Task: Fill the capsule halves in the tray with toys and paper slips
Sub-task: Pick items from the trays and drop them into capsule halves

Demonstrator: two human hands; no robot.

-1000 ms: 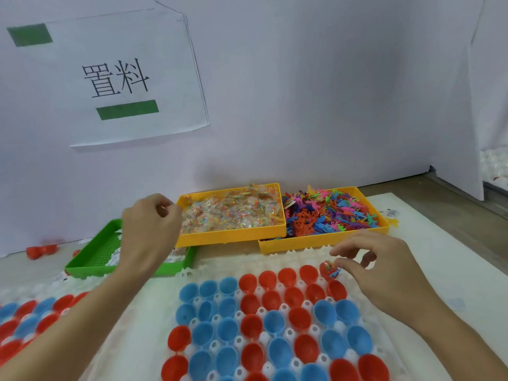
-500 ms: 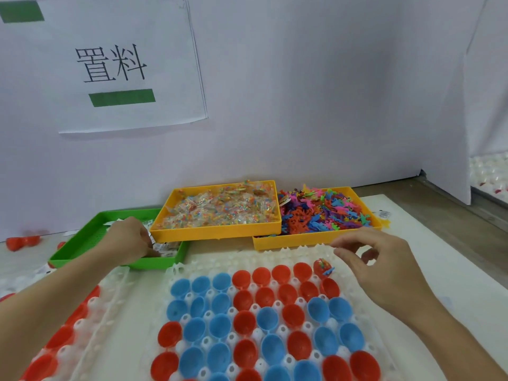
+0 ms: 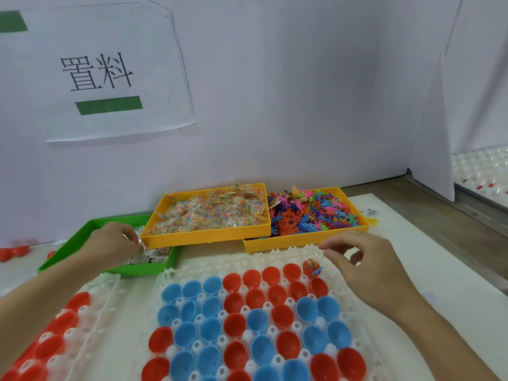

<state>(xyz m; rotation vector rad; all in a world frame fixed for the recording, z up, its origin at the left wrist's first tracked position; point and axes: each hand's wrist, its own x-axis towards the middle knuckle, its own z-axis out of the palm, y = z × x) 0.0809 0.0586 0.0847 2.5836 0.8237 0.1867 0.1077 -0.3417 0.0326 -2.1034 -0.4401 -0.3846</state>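
A white tray [image 3: 277, 254] in front of me holds several red and blue capsule halves. The red half [image 3: 310, 268] at its far right corner has small colourful toys in it; the other halves look empty. My left hand [image 3: 112, 244] is inside the green tray [image 3: 156, 269] of white paper slips [image 3: 154, 255], its fingertips pinching a slip. My right hand [image 3: 368, 268] hovers just right of the filled red half, fingers loosely curled and holding nothing.
Two yellow trays stand behind the capsule tray: one [image 3: 209, 235] with clear bags of beads, one [image 3: 305, 241] heaped with colourful plastic figures. A second capsule tray [image 3: 90, 295] lies at the lower left. A white wall with a paper sign stands close behind.
My left hand went from the yellow bead tray's corner down and left into the green tray and closed on a slip. My right hand stayed beside the filled red half.
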